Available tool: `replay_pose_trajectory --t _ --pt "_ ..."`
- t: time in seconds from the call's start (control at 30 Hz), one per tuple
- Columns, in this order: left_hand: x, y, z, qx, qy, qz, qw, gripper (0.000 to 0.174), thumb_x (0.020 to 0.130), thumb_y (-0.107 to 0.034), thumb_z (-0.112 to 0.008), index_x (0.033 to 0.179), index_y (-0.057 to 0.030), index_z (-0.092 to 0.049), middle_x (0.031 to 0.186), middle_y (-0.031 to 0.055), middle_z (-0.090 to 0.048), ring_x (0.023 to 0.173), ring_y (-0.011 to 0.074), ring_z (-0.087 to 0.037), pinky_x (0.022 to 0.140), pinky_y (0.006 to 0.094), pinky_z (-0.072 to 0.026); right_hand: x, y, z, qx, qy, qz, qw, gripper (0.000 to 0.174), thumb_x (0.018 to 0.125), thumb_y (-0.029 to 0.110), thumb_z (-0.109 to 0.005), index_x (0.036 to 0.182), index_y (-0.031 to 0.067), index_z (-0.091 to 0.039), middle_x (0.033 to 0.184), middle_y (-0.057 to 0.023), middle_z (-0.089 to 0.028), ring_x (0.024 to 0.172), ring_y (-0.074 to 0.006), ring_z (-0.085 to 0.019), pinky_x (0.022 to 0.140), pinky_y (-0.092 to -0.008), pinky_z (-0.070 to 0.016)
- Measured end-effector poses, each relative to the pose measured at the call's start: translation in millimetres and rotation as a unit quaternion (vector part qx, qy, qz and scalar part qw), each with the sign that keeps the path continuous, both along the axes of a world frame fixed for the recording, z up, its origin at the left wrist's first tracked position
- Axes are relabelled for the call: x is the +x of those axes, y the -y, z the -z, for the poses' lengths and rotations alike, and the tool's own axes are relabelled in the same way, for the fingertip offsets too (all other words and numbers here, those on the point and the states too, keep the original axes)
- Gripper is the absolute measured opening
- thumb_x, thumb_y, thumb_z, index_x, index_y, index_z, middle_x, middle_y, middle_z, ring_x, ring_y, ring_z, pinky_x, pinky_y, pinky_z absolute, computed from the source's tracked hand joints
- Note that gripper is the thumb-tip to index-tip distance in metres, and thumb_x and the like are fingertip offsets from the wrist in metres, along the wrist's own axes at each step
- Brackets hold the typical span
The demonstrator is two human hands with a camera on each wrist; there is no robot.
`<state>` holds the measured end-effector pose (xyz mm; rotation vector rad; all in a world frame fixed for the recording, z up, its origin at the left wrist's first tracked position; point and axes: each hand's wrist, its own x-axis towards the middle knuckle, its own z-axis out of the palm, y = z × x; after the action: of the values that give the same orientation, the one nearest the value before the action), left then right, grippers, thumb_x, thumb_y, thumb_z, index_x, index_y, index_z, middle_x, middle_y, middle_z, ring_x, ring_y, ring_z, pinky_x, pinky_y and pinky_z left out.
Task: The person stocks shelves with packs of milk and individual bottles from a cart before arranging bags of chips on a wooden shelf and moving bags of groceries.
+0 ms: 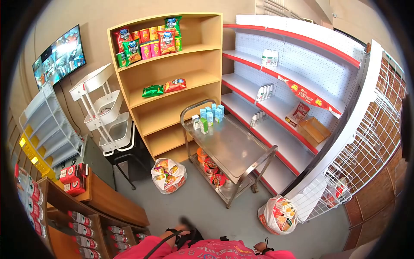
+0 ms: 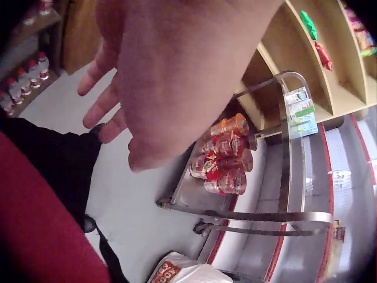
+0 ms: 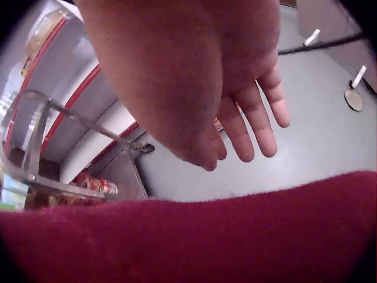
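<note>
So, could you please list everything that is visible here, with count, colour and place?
steel trolley: one, silver, centre floor.
small cartons: several, blue, green, white, trolley top.
cup noodles: several, red and orange, trolley's lower shelf.
wooden shelf unit: one, light brown, back wall.
snack bags: many, mixed colours, its top shelf.
plastic bags: two, white, floor beside trolley.
store shelving: one, white and red, right.
left hand: one, open, holds nothing.
right hand: one, open, holds nothing.

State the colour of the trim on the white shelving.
Red trim, clearest in the head view.
</note>
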<state>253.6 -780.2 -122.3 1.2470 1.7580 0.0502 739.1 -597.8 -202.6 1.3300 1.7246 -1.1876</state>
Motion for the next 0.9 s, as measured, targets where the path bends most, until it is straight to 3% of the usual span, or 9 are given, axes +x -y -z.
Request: replay_pose_trajectory --t 0.1,0.17,0.27,0.4,0.47,0.5,0.53,0.67,0.9 --pt "-26 10 81 0.06 -0.009 0.126 0.99 0.036 0.074 -0.034 -0.05 0.076 0.0007 -0.06 0.078 0.0211 -0.059 0.073 0.0341 -0.057 0.067 0.0422 -0.0423 2 -20 -17 0.212 -0.092 -0.381 0.895 0.026 0.079 0.024 -0.046 0.086 0.0037 -0.061 0.085 -0.0079 -0.064 0.071 -0.0212 -0.062 0.057 -0.0319 -0.0492" --pt "-31 10 45 0.015 0.002 0.061 0.998 0.036 0.074 -0.034 -0.05 0.076 0.0002 -0.06 0.078 0.0214 -0.059 0.074 0.0339 -0.057 0.068 0.0423 -0.0421 -8 -22 -27 0.14 -0.088 -0.041 0.985 0.024 0.077 0.022 -0.049 0.085 0.0014 -0.06 0.08 -0.0079 -0.064 0.065 -0.0198 -0.063 0.05 -0.0301 -0.0471" --pt "-33 7 11 -0.035 -0.037 -0.02 0.998 0.038 0.071 -0.038 -0.053 0.078 -0.0014 -0.061 0.078 0.021 -0.059 0.075 0.0351 -0.057 0.066 0.0426 -0.0427 -25 -14 -39 0.045 -0.083 0.306 0.947 0.022 0.075 0.019 -0.053 0.085 0.0006 -0.06 0.074 -0.0074 -0.063 0.06 -0.0188 -0.063 0.044 -0.0286 -0.0454" --pt "-42 1 30 0.033 -0.065 -0.009 0.997 0.04 0.07 -0.041 -0.053 0.077 -0.0016 -0.06 0.073 0.0206 -0.058 0.069 0.0371 -0.056 0.063 0.0436 -0.0428 -16 -22 -7 0.063 -0.101 0.097 0.988 0.024 0.075 0.021 -0.056 0.089 0.0023 -0.06 0.079 -0.0072 -0.064 0.065 -0.0187 -0.063 0.046 -0.0294 -0.0465" --pt "-58 -2 95 0.026 -0.129 0.245 0.961 0.039 0.074 -0.039 -0.052 0.093 -0.0067 -0.062 0.098 0.0162 -0.058 0.09 0.0317 -0.055 0.08 0.0383 -0.0431 -24 -36 -10 0.137 -0.102 -0.266 0.949 0.025 0.076 0.021 -0.055 0.092 0.0026 -0.059 0.084 -0.0069 -0.064 0.07 -0.0185 -0.063 0.049 -0.0291 -0.0476" --pt "-49 -6 76 -0.014 -0.084 0.13 0.988 0.04 0.075 -0.04 -0.051 0.096 -0.0072 -0.061 0.098 0.0157 -0.058 0.091 0.0312 -0.055 0.081 0.0369 -0.0426 -27 -35 -9 0.164 -0.101 -0.436 0.879 0.025 0.076 0.021 -0.055 0.093 0.0027 -0.059 0.086 -0.0067 -0.063 0.072 -0.0184 -0.063 0.051 -0.0289 -0.0481" --pt "-38 -10 42 -0.032 -0.069 0.105 0.992 0.04 0.075 -0.04 -0.051 0.096 -0.0074 -0.061 0.098 0.0153 -0.058 0.092 0.0313 -0.054 0.081 0.0368 -0.0424 -30 -30 -8 0.065 -0.075 -0.2 0.975 0.025 0.078 0.021 -0.054 0.095 0.0024 -0.057 0.092 -0.0066 -0.062 0.077 -0.0179 -0.062 0.054 -0.0292 -0.0488" --pt "-35 -24 -1 -0.084 -0.087 0.024 0.992 0.039 0.073 -0.04 -0.054 0.095 -0.0078 -0.061 0.098 0.014 -0.059 0.093 0.0308 -0.055 0.081 0.0368 -0.0423 -42 -30 -8 -0.018 -0.066 0.218 0.974 0.02 0.079 0.022 -0.048 0.079 0.0072 -0.061 0.073 -0.0016 -0.063 0.057 -0.015 -0.062 0.048 -0.0272 -0.0488" --pt "-63 -22 -10 -0.001 -0.056 -0.125 0.991 0.039 0.07 -0.041 -0.058 0.094 -0.0103 -0.062 0.093 0.0133 -0.06 0.09 0.0304 -0.056 0.08 0.0371 -0.0431 -70 -64 42 0.104 -0.089 -0.299 0.944 0.023 0.083 0.018 -0.042 0.088 0.0034 -0.059 0.085 -0.0052 -0.063 0.065 -0.0145 -0.062 0.049 -0.0292 -0.0472"
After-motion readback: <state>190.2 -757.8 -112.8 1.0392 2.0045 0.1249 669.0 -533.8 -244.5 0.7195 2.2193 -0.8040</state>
